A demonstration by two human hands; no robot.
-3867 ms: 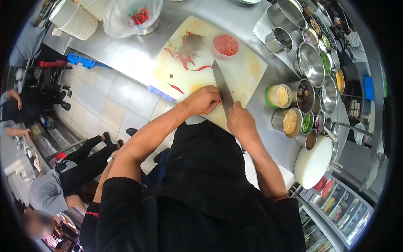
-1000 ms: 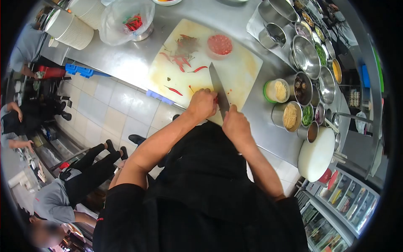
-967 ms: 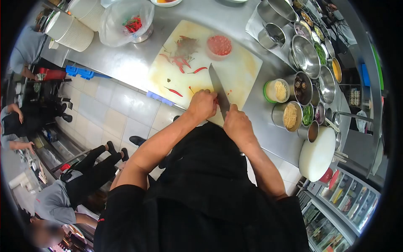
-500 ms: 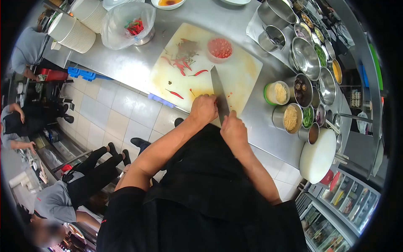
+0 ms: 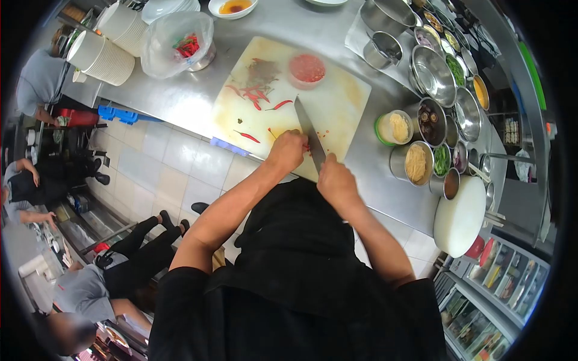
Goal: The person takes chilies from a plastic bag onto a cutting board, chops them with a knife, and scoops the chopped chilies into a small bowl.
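Right hand (image 5: pixel 337 180): closed around the handle of a broad-bladed knife (image 5: pixel 308 125), its tip pointing away from you, over the cutting board (image 5: pixel 344 114). Left hand (image 5: pixel 287 150): fingers curled down on a red chilli (image 5: pixel 306 148) close beside the blade, most of the piece hidden beneath your fingertips. Hazards, by judgement: a nick to the left fingertips, should one stray past the knuckles or the blade tilt towards them; a piece rolling or skidding, should the grip ease on its slick skin; scattered cuttings, should the knife sweep sideways; a knocked tub, should the blade swing far forward. Condition of the chilli: vivid red, with only a small end showing at the fingers — whether it is whole or part cut, you cannot tell from here. Loose chillies (image 5: pixel 279 104): slender, glossy, red, lying on the board beyond your left hand, one apart near the board's edge. Small red bits (image 5: pixel 324 133): sprinkled just right of the blade. Stem pile (image 5: pixel 262 72): thin and dull, blurred, near the far part of the board. Clear tub (image 5: pixel 307 71): upright on the board, holding chopped red pieces. Bagged bowl (image 5: pixel 179 43): red chillies with green stems inside, on the steel counter (image 5: pixel 368 165) — beyond the board, to the left.
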